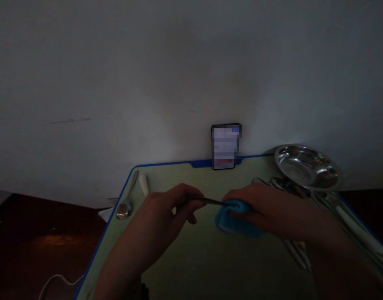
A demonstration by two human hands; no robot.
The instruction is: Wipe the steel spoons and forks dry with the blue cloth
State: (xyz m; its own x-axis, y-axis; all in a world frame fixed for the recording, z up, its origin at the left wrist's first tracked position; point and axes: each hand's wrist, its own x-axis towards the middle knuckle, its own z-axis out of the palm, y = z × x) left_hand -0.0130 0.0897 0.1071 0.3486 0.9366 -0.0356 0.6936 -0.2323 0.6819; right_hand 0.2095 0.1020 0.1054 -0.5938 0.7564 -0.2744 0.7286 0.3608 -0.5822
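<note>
My left hand is closed, pinching one end of a thin, dark-looking metal utensil above the table. The utensil's other end runs into a folded blue cloth, so its kind is hidden. Gripped in my right hand, the cloth wraps around that end and hangs below the fingers. To the left of my left hand, a metal spoon lies bowl toward me, and beside it is a white-handled item partly covered by the hand.
A shiny metal bowl stands at the back right, tilted. Several metal utensils lie beneath and beside my right forearm. A phone leans on the wall behind the blue-edged table. A white cable trails at lower left.
</note>
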